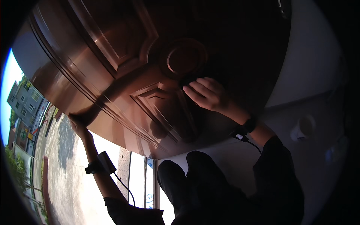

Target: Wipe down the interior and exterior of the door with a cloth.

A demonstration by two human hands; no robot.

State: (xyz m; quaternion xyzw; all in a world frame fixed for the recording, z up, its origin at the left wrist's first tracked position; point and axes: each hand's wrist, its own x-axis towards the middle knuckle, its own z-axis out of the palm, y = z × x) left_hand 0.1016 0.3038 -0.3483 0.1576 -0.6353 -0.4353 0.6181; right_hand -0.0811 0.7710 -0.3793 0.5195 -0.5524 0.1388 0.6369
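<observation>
A brown panelled door (118, 92) with a glossy surface, raised mouldings and a round medallion (182, 59) fills the upper middle of the head view. My left hand (78, 123) is at the door's left edge, touching it with the fingers; whether they curl behind the edge is hard to see. Below the medallion, my right hand (206, 94) is closed on a dark object (188, 80) against the door's face; shadow hides what the object is. Each wrist wears a dark strap with a small cabled device.
A white bucket (302, 129) stands on the shaded floor at the right, near a pale wall (302, 64). Bright paving (67, 180) and buildings (26, 98) lie outside at the left. A door frame (150, 180) with printed film runs beside my knees.
</observation>
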